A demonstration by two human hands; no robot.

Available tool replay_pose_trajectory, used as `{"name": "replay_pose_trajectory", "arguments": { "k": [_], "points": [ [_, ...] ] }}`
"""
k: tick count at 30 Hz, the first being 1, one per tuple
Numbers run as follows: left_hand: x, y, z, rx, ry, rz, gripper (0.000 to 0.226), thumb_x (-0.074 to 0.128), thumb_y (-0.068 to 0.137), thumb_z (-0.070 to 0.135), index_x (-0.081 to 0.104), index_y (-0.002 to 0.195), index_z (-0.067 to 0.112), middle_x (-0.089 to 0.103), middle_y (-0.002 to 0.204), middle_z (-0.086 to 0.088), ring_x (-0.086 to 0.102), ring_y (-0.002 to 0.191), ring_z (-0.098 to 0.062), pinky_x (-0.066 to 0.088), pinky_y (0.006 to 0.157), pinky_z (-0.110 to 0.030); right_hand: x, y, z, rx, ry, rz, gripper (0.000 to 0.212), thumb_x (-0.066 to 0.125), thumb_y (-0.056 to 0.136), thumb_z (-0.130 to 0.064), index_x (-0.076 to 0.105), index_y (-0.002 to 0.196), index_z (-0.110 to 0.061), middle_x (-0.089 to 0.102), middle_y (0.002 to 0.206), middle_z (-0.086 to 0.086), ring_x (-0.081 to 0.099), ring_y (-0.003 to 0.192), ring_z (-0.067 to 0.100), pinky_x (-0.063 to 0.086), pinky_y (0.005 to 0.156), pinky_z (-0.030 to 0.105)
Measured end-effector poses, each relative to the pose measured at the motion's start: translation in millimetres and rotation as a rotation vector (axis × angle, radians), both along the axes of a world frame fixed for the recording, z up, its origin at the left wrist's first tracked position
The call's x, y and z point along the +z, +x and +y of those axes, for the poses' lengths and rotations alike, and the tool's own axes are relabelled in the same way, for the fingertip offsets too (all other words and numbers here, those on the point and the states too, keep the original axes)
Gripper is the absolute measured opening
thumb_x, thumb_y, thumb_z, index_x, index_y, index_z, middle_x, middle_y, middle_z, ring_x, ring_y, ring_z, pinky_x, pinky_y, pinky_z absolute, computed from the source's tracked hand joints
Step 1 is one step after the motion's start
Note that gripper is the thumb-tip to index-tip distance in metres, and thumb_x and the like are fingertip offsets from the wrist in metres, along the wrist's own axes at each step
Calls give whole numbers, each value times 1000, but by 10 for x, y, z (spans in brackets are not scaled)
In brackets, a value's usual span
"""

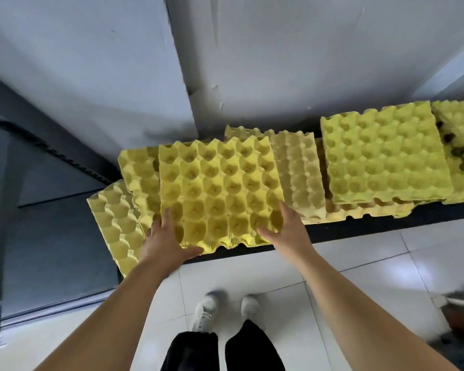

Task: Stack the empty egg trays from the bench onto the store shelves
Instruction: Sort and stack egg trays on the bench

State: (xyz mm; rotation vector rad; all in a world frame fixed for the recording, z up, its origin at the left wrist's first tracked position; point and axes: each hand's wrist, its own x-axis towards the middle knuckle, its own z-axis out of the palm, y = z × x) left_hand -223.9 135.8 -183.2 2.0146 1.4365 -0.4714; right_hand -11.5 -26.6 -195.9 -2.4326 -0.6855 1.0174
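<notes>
Fingers of left hand and right hand, seemingly in grip, on near corners of top egg tray.

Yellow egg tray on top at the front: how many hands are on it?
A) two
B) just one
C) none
A: the left hand holds the near left corner of the yellow egg tray and the right hand holds its near right corner.
</notes>
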Motion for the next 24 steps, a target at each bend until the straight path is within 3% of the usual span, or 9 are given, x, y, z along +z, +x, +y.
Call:
{"name": "replay_pose_trajectory", "arguments": {
  "k": [4,8,11,14,18,24],
  "points": [
    [-41,61,-93,145,16,-114,131,87,62,45,-8,151,30,16,156,-11,29,139,-35,38,106,-52,-92,21,-4,-2,86,-37,86,70,80,-41,23,147,-15,32,143,12,38,128,25,36,102,31],
    [65,112,-171,194,52,-206,129,86,64,41,-9,151,29,17,156,-10,24,142,-31,34,110,-51,-35,52,-29,-31,142,-43,77,68,82,-38,28,146,-17,28,146,10,33,133,29,37,107,43],
    [253,134,-235,224,61,-280,129,86,63,44,-7,152,31,22,155,-8,28,140,-28,35,110,-50,138,104,-79,-27,168,-78,73,65,84,-39,32,144,-14,29,147,9,32,134,28,37,107,39],
    [523,164,-318,247,109,-363,127,87,60,46,1,151,31,30,150,-6,36,135,-25,38,108,-48,383,163,-146,-17,199,-131,69,65,84,-39,38,141,-11,35,142,11,37,130,29,38,106,40],
    [980,171,-439,266,165,-418,123,87,58,50,8,151,32,33,148,-3,42,131,-21,43,104,-47,869,191,-226,5,281,-188,63,65,85,-36,42,138,-11,37,141,10,36,130,26,32,103,31],
    [1844,80,-563,248,308,-531,107,85,57,54,28,143,24,35,144,-1,40,127,-15,44,101,-43,1739,177,-263,16,425,-305,62,62,83,-43,44,137,-19,36,142,9,35,132,26,37,106,45]
  ]
}}
